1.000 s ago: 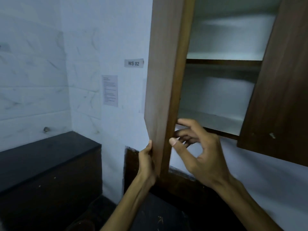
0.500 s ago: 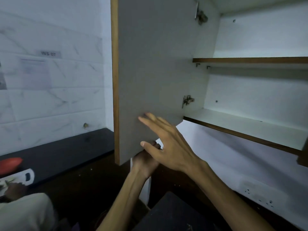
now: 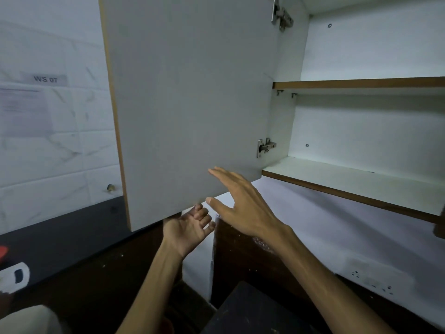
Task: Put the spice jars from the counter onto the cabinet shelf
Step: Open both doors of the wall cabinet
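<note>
The cabinet door (image 3: pixel 192 104) is swung wide open to the left, and its pale grey inner face with a thin wooden edge is shown to the camera. Two metal hinges (image 3: pixel 265 147) are seen on its right side. Inside the cabinet, the lower shelf (image 3: pixel 349 182) is white with a brown wooden front strip, and a second shelf (image 3: pixel 361 83) of the same kind is fixed above it. No jar is seen on either shelf, and no spice jar can be found anywhere in the view.

The left hand (image 3: pixel 190 229) is held just under the bottom edge of the door, palm up, with the fingers loosely curled and nothing grasped. The right hand (image 3: pixel 243 208) is spread flat and released near the lower corner of the door; whether it touches the door cannot be told.

The dark counter (image 3: pixel 72 232) lies at the left, below a tiled wall (image 3: pixel 48 153) with a label "WS 07" (image 3: pixel 45 79).
</note>
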